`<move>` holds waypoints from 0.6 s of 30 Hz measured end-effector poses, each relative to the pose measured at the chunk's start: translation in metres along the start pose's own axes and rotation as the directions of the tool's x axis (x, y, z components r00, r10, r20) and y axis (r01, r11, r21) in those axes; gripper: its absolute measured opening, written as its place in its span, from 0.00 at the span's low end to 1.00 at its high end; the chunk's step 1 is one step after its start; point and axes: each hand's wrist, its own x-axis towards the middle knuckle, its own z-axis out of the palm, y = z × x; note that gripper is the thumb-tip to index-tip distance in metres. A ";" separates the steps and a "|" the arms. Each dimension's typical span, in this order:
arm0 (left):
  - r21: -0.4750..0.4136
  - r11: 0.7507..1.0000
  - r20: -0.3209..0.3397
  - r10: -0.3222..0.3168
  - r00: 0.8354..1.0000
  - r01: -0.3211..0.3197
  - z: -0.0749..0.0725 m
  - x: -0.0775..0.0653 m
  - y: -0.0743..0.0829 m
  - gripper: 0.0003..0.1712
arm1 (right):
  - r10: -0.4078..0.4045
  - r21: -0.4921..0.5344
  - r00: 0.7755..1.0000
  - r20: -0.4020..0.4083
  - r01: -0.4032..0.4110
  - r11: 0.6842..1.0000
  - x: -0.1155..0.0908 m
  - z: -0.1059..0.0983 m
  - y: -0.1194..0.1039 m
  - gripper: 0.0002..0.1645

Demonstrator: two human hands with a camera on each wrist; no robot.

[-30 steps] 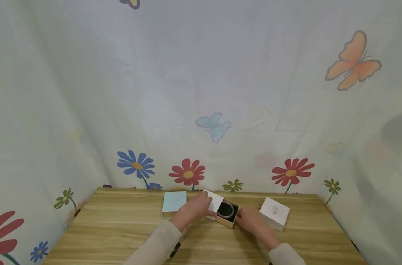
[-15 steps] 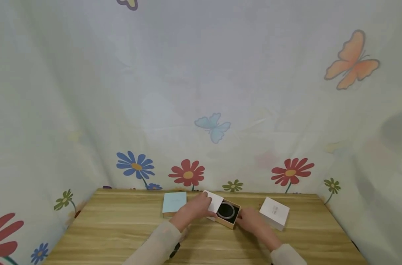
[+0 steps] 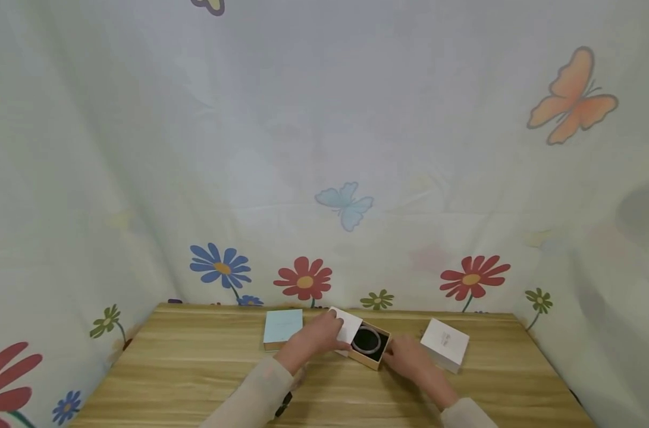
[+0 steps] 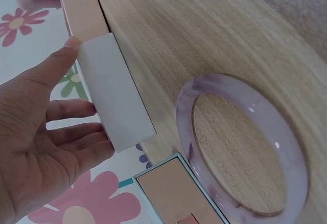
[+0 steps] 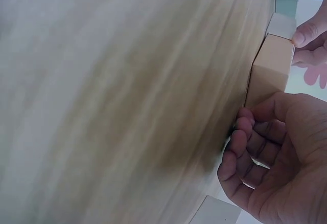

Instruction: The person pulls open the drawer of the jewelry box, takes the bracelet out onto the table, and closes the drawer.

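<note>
A tan drawer [image 3: 364,359] holding 1 pale ring [image 3: 379,341] is found partly outside a white sleeve [image 3: 351,324] on the wooden table [image 3: 196,356]. The sleeve is gripped by the left hand [image 3: 319,334]; the drawer's outer end is pinched by the right hand [image 3: 408,355]. Flanking: 1 blue box [image 3: 284,325], 1 white box [image 3: 445,341].

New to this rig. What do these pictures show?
No robot: a person's bare left hand and right hand, filmed by worn cameras. The wide picture is from the head, looking forward and down; the two close ones are from the wrists. On the table stand a blue box, a white box and, between them, a slide-open box; a bangle appears to lie there too. The left hand holds the slide-open box's white cover. The right hand's curled fingers touch the end of its tan drawer, in which a ring shows.
</note>
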 end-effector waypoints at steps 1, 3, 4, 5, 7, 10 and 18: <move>0.000 1.000 0.000 0.002 1.000 -0.002 0.000 0.000 0.000 0.33 | 0.006 -0.003 1.000 0.001 -0.006 1.000 0.000 0.000 0.000 0.27; 0.004 1.000 0.002 0.006 1.000 -0.006 0.001 0.000 0.000 0.33 | 0.021 0.003 1.000 0.010 -0.021 1.000 -0.001 -0.001 -0.001 0.27; 0.004 1.000 0.002 0.006 1.000 -0.006 0.001 0.000 0.000 0.33 | 0.024 0.000 1.000 0.013 -0.024 1.000 0.000 -0.001 -0.002 0.26; 0.006 1.000 0.002 0.007 1.000 -0.007 0.001 0.000 0.000 0.33 | 0.027 0.000 0.999 0.019 -0.027 1.000 0.000 -0.001 -0.002 0.26; 0.008 1.000 0.005 0.008 1.000 -0.008 0.002 0.001 -0.001 0.33 | 0.030 0.001 0.999 0.034 -0.030 1.000 0.001 -0.002 -0.002 0.26; 0.006 1.000 0.007 0.010 1.000 -0.010 0.003 0.001 -0.001 0.32 | 0.028 0.001 0.999 0.044 -0.028 1.000 0.003 -0.003 -0.002 0.26; -0.003 1.000 0.009 -0.002 1.000 0.002 0.003 0.002 -0.002 0.33 | 0.020 0.022 0.999 0.040 -0.020 1.000 0.003 -0.005 -0.001 0.25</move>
